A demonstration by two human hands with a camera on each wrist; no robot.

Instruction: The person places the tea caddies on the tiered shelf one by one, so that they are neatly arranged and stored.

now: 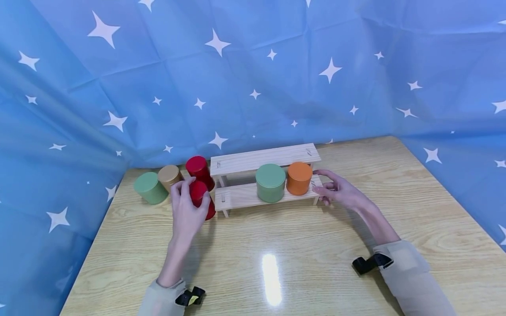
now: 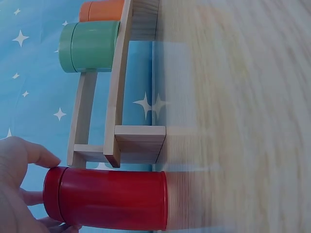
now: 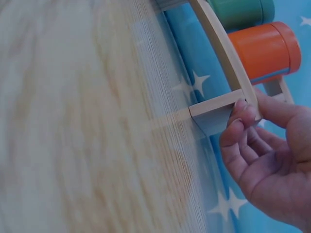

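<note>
My left hand (image 1: 185,215) grips a tall red canister (image 1: 199,193) around its lid end. In the left wrist view this canister (image 2: 112,199) stands upright on the table beside the left end of a two-tier wooden shelf (image 1: 241,196). At the shelf's right end, my right hand (image 1: 343,192) pinches the lower board between thumb and fingers, clearly seen in the right wrist view. On that lower board stand a green canister (image 1: 270,183) and, to its right, a smaller orange canister (image 1: 299,179).
Behind the gripped canister stands a second red canister (image 1: 200,172). Left of it are a tan canister (image 1: 170,175) and another green canister (image 1: 151,188), partly close to the curtain. A blue star-patterned curtain (image 1: 253,66) borders the wooden table (image 1: 316,263) at the back and sides.
</note>
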